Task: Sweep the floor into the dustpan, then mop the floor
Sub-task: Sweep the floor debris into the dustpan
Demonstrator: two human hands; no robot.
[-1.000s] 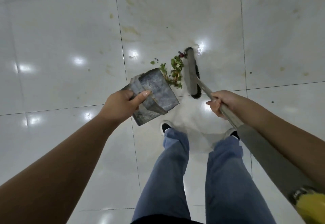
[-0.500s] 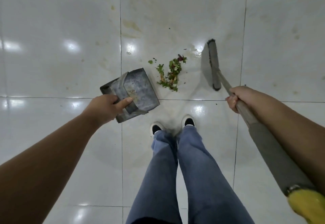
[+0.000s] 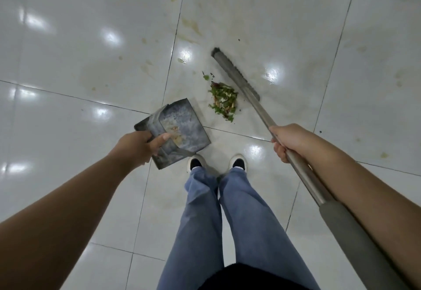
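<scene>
A grey metal dustpan (image 3: 180, 125) sits low over the white tiled floor (image 3: 91, 39), its open side facing up and right. My left hand (image 3: 139, 146) grips the strap handle across its back, thumb on top. A small heap of green and red scraps (image 3: 224, 100) lies just beyond the pan's mouth, apart from it. The broom head (image 3: 234, 75) rests slanted along the heap's right side. My right hand (image 3: 288, 140) grips the broom's metal shaft (image 3: 300, 169) partway down.
My two feet in white shoes (image 3: 197, 162) stand together right behind the dustpan, legs in blue jeans. Yellowish stains (image 3: 192, 24) and small specks mark the tiles beyond the heap. Bare tiles spread to the left and right.
The broom head swung back in against the right side of the scraps, which now form a tighter heap. The dustpan stays in my left hand, a little short of the heap.
</scene>
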